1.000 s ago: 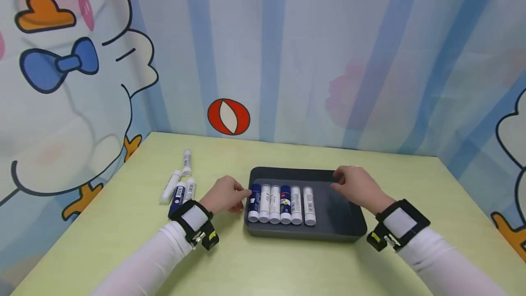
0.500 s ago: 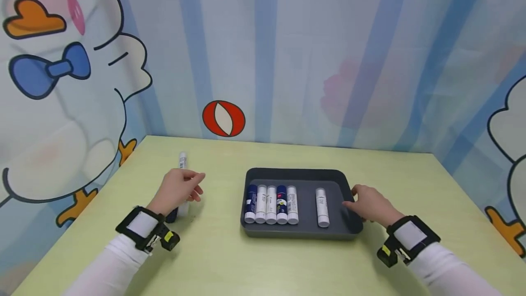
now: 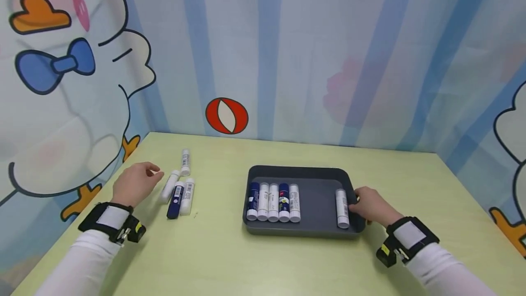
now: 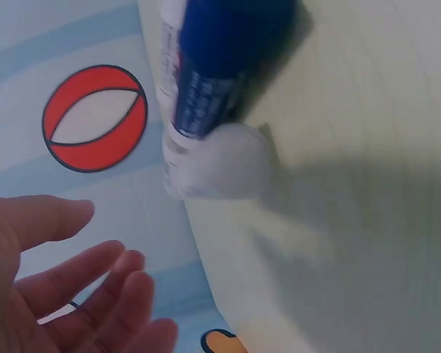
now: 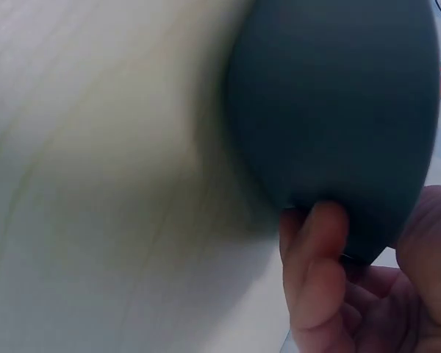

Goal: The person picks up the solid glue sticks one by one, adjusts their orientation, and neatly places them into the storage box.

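My right hand (image 3: 375,205) grips the right rim of a dark grey tray (image 3: 312,232), thumb inside and fingers against the outer wall (image 5: 331,110). Inside the tray, a row of white and navy glue sticks (image 3: 273,202) stands close together at the left. One white glue stick (image 3: 342,208) lies apart near the right wall, close to my right thumb. My left hand (image 3: 135,184) hovers at the left with loosely bent fingers, holding nothing. Beside it on the table lie a navy glue stick (image 3: 176,200) and white glue sticks (image 3: 187,196), blurred in the left wrist view.
Another white glue stick (image 3: 186,162) lies farther back in the left group. The pale yellow-green table (image 3: 230,268) ends at a cartoon-printed curtain (image 3: 296,58) behind and at the sides.
My left hand has left the tray's left edge and swung left past the loose glue sticks. My right hand has moved onto the tray's right rim. One glue stick has shifted right inside the tray.
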A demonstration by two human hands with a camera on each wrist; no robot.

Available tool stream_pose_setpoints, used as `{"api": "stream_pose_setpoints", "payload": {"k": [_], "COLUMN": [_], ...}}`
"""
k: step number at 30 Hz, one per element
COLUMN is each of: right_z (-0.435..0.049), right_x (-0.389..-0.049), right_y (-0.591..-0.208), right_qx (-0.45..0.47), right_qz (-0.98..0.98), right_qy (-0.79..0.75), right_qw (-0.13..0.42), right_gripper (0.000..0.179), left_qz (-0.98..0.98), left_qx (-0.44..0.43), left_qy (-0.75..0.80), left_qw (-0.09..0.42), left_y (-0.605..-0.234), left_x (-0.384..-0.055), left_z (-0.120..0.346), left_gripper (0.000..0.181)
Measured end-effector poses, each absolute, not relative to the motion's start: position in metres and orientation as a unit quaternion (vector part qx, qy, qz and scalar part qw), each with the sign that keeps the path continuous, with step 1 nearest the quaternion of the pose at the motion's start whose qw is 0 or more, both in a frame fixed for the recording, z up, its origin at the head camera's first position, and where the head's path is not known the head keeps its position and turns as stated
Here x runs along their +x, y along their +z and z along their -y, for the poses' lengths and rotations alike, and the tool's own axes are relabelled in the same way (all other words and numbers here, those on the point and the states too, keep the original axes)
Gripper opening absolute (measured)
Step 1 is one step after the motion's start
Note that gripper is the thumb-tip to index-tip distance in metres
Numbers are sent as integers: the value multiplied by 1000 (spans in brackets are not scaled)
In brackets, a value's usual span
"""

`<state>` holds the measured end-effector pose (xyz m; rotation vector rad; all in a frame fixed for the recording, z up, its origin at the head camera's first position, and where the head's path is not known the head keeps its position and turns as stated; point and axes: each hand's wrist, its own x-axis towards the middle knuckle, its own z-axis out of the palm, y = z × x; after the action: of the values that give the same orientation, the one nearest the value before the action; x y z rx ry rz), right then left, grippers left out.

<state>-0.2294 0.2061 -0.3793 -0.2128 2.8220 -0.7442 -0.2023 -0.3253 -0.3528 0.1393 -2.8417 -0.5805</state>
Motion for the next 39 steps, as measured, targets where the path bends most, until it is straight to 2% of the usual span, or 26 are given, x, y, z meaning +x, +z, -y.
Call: {"api": "stream_pose_setpoints", "payload": {"k": [4, 8, 11, 21, 32, 39], "right_z": [-207, -206, -205, -205, -206, -206], "right_x": [-230, -231, -231, -230, -230, -230], "right_y": [-382, -382, -380, -382, -379, -379], "right_qx": [-70, -69, -70, -71, -95, -91], "right_qz": [-961, -965, -966, -966, -965, -965], "right_qy": [-247, -234, -227, -224, -225, -229], "right_qw": [105, 99, 99, 104, 98, 94], "right_gripper": [24, 35, 42, 46, 35, 33], "left_qz": [980, 980, 981, 983, 975, 976], "left_qx": [58, 68, 64, 52, 70, 73], "left_qy": [-176, -181, -181, -173, -200, -200], "left_qw": [76, 40, 27, -26, -66, -52], "left_y": [-360, -363, -362, -365, -372, -375], "left_x": [-207, -209, -210, -213, -213, -212], "left_z": [334, 335, 333, 329, 326, 328], "left_gripper": [38, 41, 41, 44, 32, 32]}}
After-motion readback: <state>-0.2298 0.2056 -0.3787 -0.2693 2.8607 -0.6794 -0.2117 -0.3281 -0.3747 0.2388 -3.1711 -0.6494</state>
